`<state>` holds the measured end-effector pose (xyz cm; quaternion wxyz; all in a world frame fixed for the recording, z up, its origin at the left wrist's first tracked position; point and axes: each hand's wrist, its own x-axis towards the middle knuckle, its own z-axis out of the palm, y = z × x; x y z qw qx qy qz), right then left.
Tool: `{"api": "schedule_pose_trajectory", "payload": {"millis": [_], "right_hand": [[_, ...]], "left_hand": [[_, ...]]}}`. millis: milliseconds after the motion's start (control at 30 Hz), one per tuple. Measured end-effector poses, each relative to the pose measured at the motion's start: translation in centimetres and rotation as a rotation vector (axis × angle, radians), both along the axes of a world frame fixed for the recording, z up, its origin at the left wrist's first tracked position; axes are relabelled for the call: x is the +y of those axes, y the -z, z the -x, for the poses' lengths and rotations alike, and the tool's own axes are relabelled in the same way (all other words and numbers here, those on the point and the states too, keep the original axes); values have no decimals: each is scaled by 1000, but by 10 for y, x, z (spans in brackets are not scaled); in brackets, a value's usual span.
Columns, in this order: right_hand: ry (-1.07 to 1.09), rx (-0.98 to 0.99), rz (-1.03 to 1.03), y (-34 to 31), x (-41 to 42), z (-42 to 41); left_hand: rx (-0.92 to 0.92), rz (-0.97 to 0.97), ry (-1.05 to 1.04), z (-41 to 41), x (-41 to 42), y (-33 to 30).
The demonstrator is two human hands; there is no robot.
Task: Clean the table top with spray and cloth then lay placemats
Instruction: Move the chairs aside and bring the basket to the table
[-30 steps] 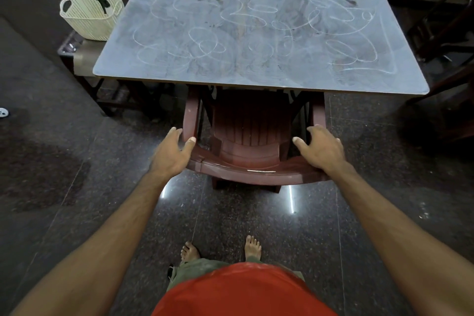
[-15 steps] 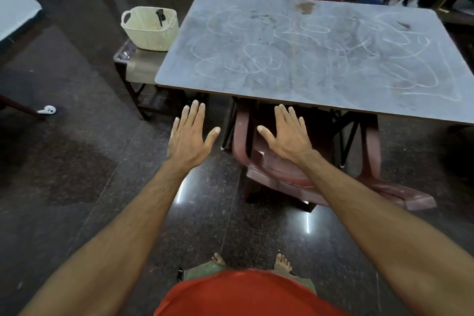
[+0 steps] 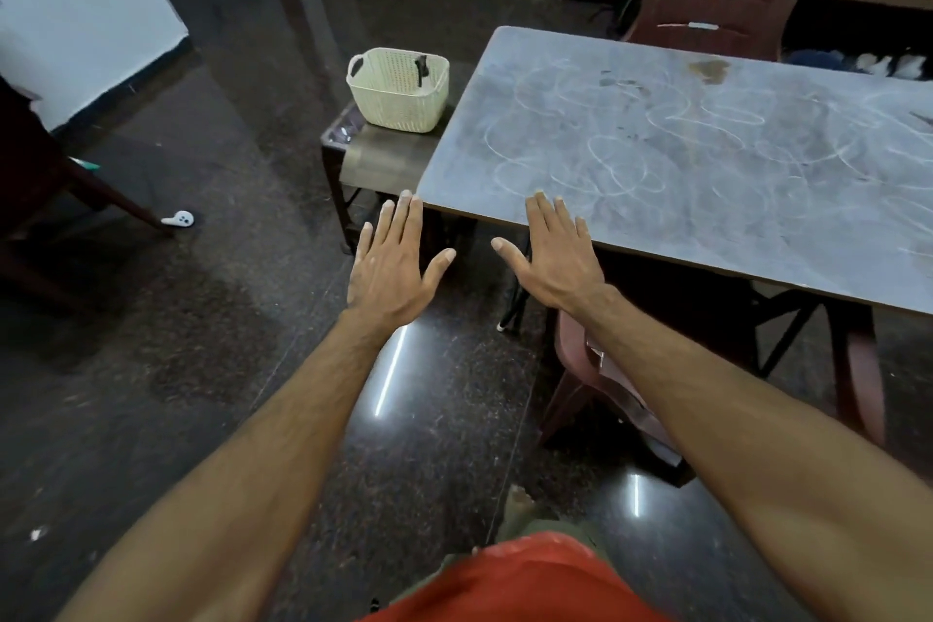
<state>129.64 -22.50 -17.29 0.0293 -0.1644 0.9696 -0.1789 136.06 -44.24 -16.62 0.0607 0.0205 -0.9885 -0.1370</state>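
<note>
Worktop (image 3: 707,157) — grey, covered in chalky scrawls and stains — lies ahead and right. Both grips are flat, fingers straight, holding nothing. The basket (image 3: 399,88) on the side stool (image 3: 376,157) sits forward-left, nearer the left hand (image 3: 391,263) than the right hand (image 3: 555,253) — likely the next reach.

Table (image 3: 707,157) ahead and to my right, one chair (image 3: 606,384) tucked under its near edge, another chair (image 3: 717,0) behind its far side. Left of the table a low stool (image 3: 373,157) carries a basket (image 3: 399,91). My left hand (image 3: 391,268) is off the table's near corner, my right hand (image 3: 555,263) over its near edge.
</note>
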Motion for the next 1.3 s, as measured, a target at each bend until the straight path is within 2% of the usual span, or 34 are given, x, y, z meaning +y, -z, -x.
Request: {"api": "schedule_pose_trajectory", "payload": {"millis": [300, 833, 1300], "right_hand": [[-52, 21, -9, 10, -70, 68], [-81, -48, 9, 22, -166, 215], [39, -72, -9, 32, -254, 316]], "left_hand": [[-10, 24, -64, 51, -68, 11], [-29, 6, -124, 198, -158, 18], [-30, -13, -28, 320, -268, 28]]}}
